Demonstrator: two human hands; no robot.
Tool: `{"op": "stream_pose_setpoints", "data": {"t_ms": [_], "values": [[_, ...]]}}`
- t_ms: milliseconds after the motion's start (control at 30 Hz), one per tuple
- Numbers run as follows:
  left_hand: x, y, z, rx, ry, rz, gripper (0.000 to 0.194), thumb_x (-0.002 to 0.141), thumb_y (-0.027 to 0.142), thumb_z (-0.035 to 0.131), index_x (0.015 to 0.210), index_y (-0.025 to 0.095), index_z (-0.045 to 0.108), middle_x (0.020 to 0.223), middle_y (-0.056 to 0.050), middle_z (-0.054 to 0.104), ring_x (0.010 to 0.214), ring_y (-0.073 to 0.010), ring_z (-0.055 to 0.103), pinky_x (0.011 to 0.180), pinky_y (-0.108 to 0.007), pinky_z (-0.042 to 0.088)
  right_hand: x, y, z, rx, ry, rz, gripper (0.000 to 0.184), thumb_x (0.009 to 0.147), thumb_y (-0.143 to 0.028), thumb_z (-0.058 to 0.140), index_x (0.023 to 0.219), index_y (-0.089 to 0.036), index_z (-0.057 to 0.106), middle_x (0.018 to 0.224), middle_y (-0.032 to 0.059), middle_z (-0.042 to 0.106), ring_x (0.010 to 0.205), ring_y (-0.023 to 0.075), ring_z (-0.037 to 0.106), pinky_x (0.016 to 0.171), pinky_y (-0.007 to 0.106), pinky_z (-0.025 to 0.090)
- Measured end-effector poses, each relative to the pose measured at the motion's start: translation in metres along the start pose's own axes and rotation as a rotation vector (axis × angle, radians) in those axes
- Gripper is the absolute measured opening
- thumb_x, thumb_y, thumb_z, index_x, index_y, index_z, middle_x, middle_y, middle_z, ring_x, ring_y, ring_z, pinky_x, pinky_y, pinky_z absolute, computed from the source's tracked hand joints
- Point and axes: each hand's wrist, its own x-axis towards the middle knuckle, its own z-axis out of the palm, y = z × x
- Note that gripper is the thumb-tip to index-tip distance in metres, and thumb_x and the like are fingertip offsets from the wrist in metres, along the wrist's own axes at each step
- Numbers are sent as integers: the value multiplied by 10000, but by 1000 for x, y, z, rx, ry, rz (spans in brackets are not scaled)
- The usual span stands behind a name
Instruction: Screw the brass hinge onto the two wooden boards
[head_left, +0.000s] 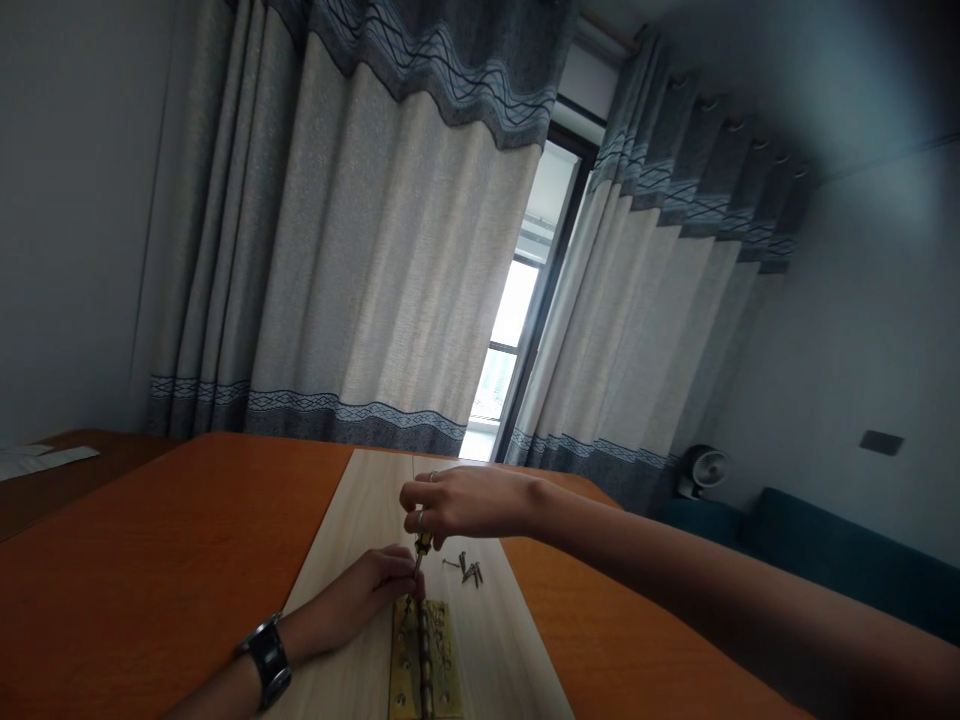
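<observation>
Far left of the pale wooden board (517, 650), a sheet of white paper (45, 462) lay on a darker table (75, 500), and nearer the board the orange bench (150, 570) carried it. On the board's left side rested the left hand (352, 600), wearing a black wristwatch (268, 660), its fingers (394, 570) curled closely beside the shaft of a screwdriver (422, 543), though whether they gripped it could not be told. A brass hinge (442, 660) lay on the board directly below the screwdriver, the tool's tip hidden by the hand. From the right, the right hand (465, 505) reached over, its fingers (416, 495) pinched narrowly around the yellow-and-dark handle. Just right of the screwdriver, loose screws (470, 573) lay in a small cluster on the board. Uneven or angled pressure could let the tip slip and score the brass, or shift the hinge out of place. A stray knock could scatter the screws off the board.
</observation>
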Motion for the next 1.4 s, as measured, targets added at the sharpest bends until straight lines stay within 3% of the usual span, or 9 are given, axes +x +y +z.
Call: {"op": "stream_pose_setpoints", "data": {"t_ms": [167, 333, 567, 700, 767, 800, 900, 1100, 1400], "values": [[0, 1, -1, 13, -10, -19, 329, 983, 367, 466, 877, 159, 698, 956, -61, 639, 954, -213, 607, 898, -300, 448, 2, 3, 0, -69, -64, -3, 170, 989, -218, 541, 1004, -144, 693, 899, 52, 646, 843, 189, 599, 736, 319, 432], [0, 4, 1, 50, 9, -28, 328, 987, 363, 454, 865, 165, 685, 965, -64, 643, 934, -203, 601, 887, -294, 454, 8, 2, -11, -43, -172, 33, 239, 992, -315, 547, 1024, -161, 726, 923, 76, 704, 874, 215, 652, 629, 310, 394], [-2, -3, 1, 104, 5, 16, 367, 1013, 410, 430, 971, 174, 708, 1047, -83, 641, 1010, -218, 589, 908, -312, 458, 29, -9, -30, 54, -402, 252, 376, 952, -478, 585, 1009, -150, 760, 877, 117, 749, 849, 242, 703, 627, 311, 424], [-3, -4, -2, 156, 43, 109, 346, 1014, 383, 444, 920, 165, 696, 1013, -88, 634, 1033, -227, 579, 958, -334, 437, 35, -8, -36, 127, -404, 278, 331, 902, -356, 693, 1123, -112, 727, 962, 123, 730, 901, 242, 683, 644, 308, 424], [-2, -6, -2, 149, 45, 117, 339, 1018, 365, 446, 911, 157, 692, 1001, -87, 636, 1019, -221, 587, 955, -330, 442, 33, -5, -37, 206, -347, 243, 558, 814, -268, 791, 1326, -140, 610, 1175, 122, 670, 917, 214, 663, 611, 280, 409], [-2, -8, -2, 142, 40, 111, 342, 1020, 360, 447, 901, 153, 691, 981, -84, 641, 994, -216, 594, 939, -326, 449, 31, -3, -36, 224, -339, 227, 529, 828, -213, 772, 1324, -135, 606, 1196, 118, 652, 888, 191, 654, 599, 272, 400], [-3, -9, -3, 131, 28, 102, 350, 1025, 358, 449, 894, 145, 695, 955, -79, 660, 947, -205, 611, 916, -318, 460, 28, 0, -34, 166, -297, 161, 217, 928, -121, 622, 1132, -92, 689, 1092, 109, 664, 804, 160, 623, 594, 281, 370], [-4, -9, -3, 122, 39, 118, 320, 1024, 336, 470, 992, 137, 719, 1024, -93, 679, 996, -211, 632, 909, -312, 466, 29, -2, -29, 96, -330, 142, 211, 978, -235, 583, 1015, -95, 736, 950, 104, 707, 800, 186, 636, 641, 305, 381], [-4, -6, -3, 158, 41, 112, 263, 1010, 259, 489, 991, 151, 729, 985, -79, 709, 960, -195, 635, 898, -304, 464, 43, -9, -41, 156, -426, 283, 409, 1000, -399, 513, 961, -68, 750, 782, 125, 696, 726, 213, 639, 579, 310, 374]]}}
